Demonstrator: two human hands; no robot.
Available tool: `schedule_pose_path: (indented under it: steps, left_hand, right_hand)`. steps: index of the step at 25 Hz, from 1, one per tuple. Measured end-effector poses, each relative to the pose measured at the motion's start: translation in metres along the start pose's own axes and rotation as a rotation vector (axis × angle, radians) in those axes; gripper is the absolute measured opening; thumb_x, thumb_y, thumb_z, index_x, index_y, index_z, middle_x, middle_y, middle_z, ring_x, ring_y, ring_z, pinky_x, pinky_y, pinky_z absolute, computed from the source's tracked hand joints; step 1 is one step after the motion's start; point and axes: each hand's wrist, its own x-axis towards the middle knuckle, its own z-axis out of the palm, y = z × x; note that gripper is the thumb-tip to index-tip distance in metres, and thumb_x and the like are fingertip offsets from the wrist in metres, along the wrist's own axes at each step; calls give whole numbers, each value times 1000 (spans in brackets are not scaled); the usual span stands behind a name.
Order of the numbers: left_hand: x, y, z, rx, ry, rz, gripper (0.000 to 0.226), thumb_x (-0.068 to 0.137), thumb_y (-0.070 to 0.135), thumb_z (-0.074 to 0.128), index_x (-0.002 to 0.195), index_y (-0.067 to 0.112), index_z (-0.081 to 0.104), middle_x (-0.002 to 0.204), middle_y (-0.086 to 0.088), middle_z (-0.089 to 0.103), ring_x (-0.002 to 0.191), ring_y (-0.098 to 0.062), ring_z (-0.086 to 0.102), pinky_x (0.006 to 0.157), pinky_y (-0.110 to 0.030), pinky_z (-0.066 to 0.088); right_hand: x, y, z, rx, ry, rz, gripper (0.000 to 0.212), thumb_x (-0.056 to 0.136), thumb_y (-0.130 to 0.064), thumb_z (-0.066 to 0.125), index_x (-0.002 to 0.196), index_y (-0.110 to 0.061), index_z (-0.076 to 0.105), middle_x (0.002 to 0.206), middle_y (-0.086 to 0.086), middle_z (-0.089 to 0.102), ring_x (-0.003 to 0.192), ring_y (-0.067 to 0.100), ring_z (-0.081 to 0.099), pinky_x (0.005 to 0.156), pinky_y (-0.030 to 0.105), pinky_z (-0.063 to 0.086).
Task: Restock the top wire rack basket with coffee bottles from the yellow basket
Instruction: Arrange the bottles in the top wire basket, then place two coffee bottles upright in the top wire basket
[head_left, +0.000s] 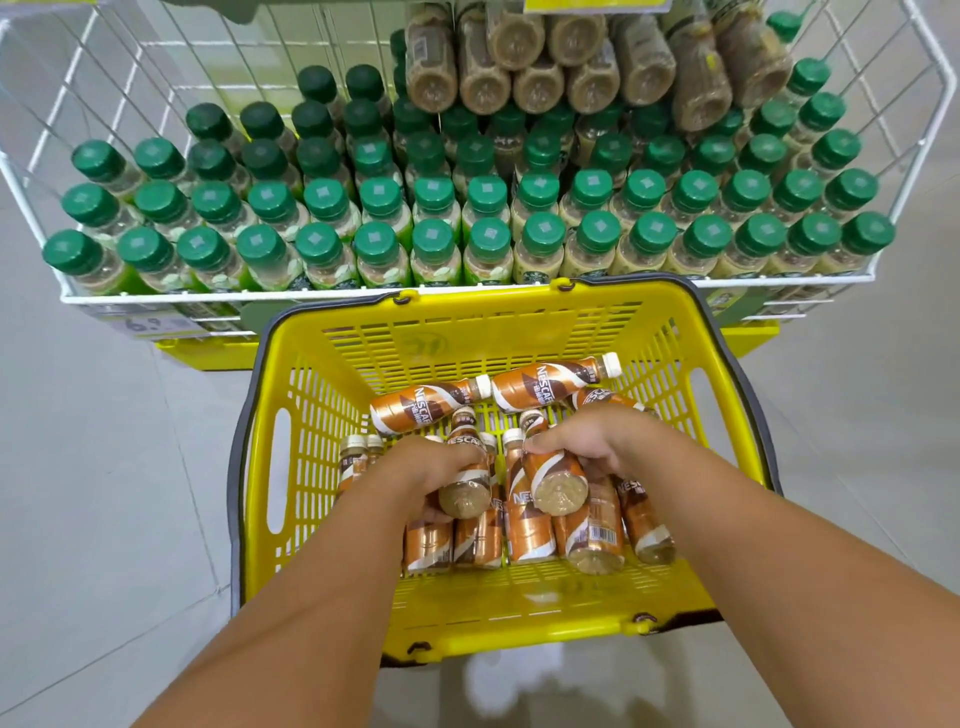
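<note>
Your fingers (457, 454) on the left hand (431, 467) are wrapped around a coffee bottle (466, 478), clamped on its label with the bottle's base pointing back toward you and its white cap tipped away. The fingers of your right hand (587, 441) are closed the same way on a second coffee bottle (553, 475), just right of the first, also base toward you; the thumb lies across its neck. The two held bottles sit side by side, close but apart.

Both forearms reach forward and down from the near edge of the scene, converging over the yellow basket (322, 364), wrists slightly bent so the hands hang inside its walls. The basket stands on the floor (104, 467), its dark handle folded down around the rim.

Beneath your hands more brown-and-white bottles (524, 519) lie in the basket's near half, side by side with caps pointing far. Two more lie crosswise at the far side, caps to the right.

Beyond the basket is a white wire rack basket (47, 208) packed with upright green-capped bottles (431, 244) in rows; its far left corner is unfilled. Above it, at the far right, a cluster of brown bottles (540, 78) lies with bases facing you in a higher tier.
</note>
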Motion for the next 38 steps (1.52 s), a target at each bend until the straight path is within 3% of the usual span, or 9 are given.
schedule_pose_path:
  steps: [4, 10, 14, 18, 21, 27, 31, 35, 38]
  left_hand:
    - [-23, 6, -4, -100, -90, -13, 25, 94, 30, 72, 94, 9, 59, 83, -7, 60, 68, -22, 62, 82, -45, 60]
    - [-35, 15, -13, -207, -37, 196, 48, 85, 25, 83, 117, 18, 48, 101, -5, 68, 85, -20, 69, 74, -39, 61]
    - [-42, 11, -15, -155, 21, 294, 56, 84, 30, 83, 125, 23, 45, 102, 5, 65, 85, -13, 66, 70, -32, 56]
    - [-62, 13, -19, -239, 43, 357, 63, 82, 29, 84, 133, 24, 47, 116, 3, 66, 96, -18, 70, 76, -36, 59]
    - [-86, 18, -26, -279, 49, 429, 53, 80, 26, 86, 126, 27, 58, 121, 1, 68, 95, -19, 74, 82, -43, 63]
    - [-160, 46, -33, -274, 119, 553, 62, 80, 34, 86, 134, 29, 55, 120, 5, 64, 92, -12, 72, 67, -22, 57]
    - [-249, 75, -55, -348, 104, 598, 48, 86, 20, 81, 128, 25, 58, 111, 9, 62, 86, -6, 69, 53, -10, 49]
    - [-361, 104, -91, -354, 153, 620, 51, 82, 25, 84, 128, 30, 61, 116, 8, 66, 89, -10, 72, 73, -30, 62]
    - [-458, 132, -120, -374, 166, 679, 48, 82, 25, 84, 125, 32, 63, 113, 8, 69, 83, -5, 73, 70, -24, 60]
  right_hand:
    - [-15, 10, -16, 170, -157, -30, 25, 93, -32, 74, 110, -15, 67, 102, 4, 73, 79, 13, 65, 57, 24, 53]
    - [-33, 8, -15, 472, -37, -240, 66, 85, -10, 82, 144, -19, 53, 117, 10, 76, 89, 19, 76, 79, 40, 64]
    - [-42, 4, -13, 482, 67, -372, 66, 85, -12, 83, 142, -25, 53, 110, 0, 77, 102, 24, 75, 90, 53, 61]
    - [-68, 2, -9, 473, 64, -444, 59, 86, -15, 83, 136, -24, 55, 107, -5, 76, 96, 18, 76, 68, 33, 60]
    - [-90, 0, -13, 460, 78, -503, 45, 85, -18, 84, 126, -23, 67, 121, 1, 74, 100, 22, 76, 82, 44, 63]
    - [-145, -4, -31, 544, 148, -627, 53, 69, -38, 95, 116, -46, 71, 126, -1, 72, 118, 19, 69, 102, 47, 56]
    - [-235, -28, -41, 575, 191, -699, 35, 80, -35, 88, 98, -60, 73, 128, 2, 68, 113, 20, 71, 100, 48, 57]
    - [-357, -58, -63, 617, 169, -771, 32, 88, -20, 81, 113, -39, 74, 114, 0, 75, 105, 23, 75, 95, 47, 59]
    - [-464, -87, -83, 636, 164, -825, 40, 89, -15, 79, 125, -29, 69, 116, 3, 77, 107, 26, 74, 94, 47, 59]
